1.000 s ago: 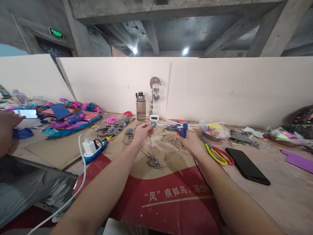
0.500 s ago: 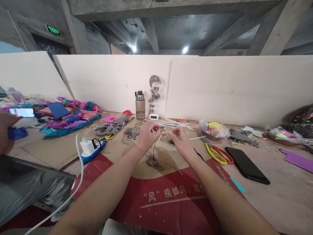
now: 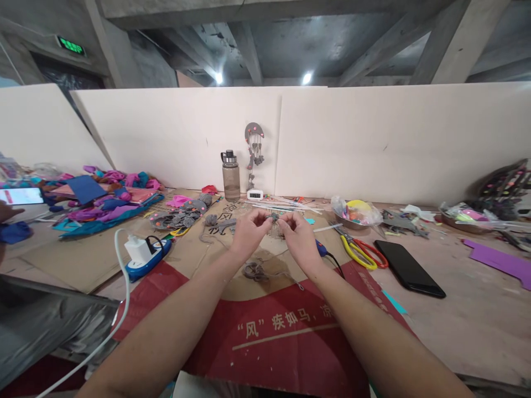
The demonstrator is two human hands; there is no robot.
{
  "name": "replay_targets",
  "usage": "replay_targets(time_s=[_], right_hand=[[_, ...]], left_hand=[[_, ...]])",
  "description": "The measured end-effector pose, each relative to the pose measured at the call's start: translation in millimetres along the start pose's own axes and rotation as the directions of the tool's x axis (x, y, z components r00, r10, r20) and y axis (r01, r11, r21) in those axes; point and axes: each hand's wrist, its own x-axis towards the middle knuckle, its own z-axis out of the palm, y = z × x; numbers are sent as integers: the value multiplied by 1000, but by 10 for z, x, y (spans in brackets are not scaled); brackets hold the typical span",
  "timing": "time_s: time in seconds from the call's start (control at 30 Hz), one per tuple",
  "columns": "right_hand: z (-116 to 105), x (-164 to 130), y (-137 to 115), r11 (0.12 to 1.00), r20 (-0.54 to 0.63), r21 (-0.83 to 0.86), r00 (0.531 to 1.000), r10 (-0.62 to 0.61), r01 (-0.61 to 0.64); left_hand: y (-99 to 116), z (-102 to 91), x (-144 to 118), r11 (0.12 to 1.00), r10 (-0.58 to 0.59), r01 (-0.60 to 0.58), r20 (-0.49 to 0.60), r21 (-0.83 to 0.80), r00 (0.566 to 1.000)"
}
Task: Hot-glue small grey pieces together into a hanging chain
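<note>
Over the cardboard, my left hand (image 3: 251,232) and my right hand (image 3: 299,235) meet fingertip to fingertip. Both pinch a small grey felt-like piece (image 3: 274,216), mostly covered by the fingers. Below them lies a loose coil of grey-brown yarn (image 3: 254,270), with one strand running up towards the right hand and a looped end trailing right. A blue-handled tool with a black cord (image 3: 321,249) rests just right of my right wrist. Left of my left hand sit a small grey yarn ball (image 3: 211,220) and grey strips.
Scissors (image 3: 359,251) and a black phone (image 3: 409,268) lie to the right, beyond them purple sheet (image 3: 493,257). A water bottle (image 3: 231,176) and small clock (image 3: 254,194) stand behind. A blue power strip (image 3: 145,265) is at left, near another person's hand (image 3: 9,211).
My right hand has moved in to my left, and its fingers now close on the grey piece too. The camera view has shifted slightly, and the other person's hand sits farther left.
</note>
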Motion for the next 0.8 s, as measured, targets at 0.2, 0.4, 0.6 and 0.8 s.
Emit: replay_targets(time_s=[0.2,0.4,0.6,0.8], right_hand=[[3,-28,-38,970,-7,-217,993,-118,114],[-4,-20,-18,891,12,-406,976,-218,204],[-5,-27,-46,869,19,-447,974,-228,212],[-7,-25,-42,933,-22,-342,991,-129,114]], left_hand=[[46,-4,-2,995,-71,74,55,-61,996],[110,-20,-14,996,-86,87,69,-12,994],[137,-35,-20,996,-87,85,97,22,991],[106,-62,5,994,-79,92,194,-58,978]])
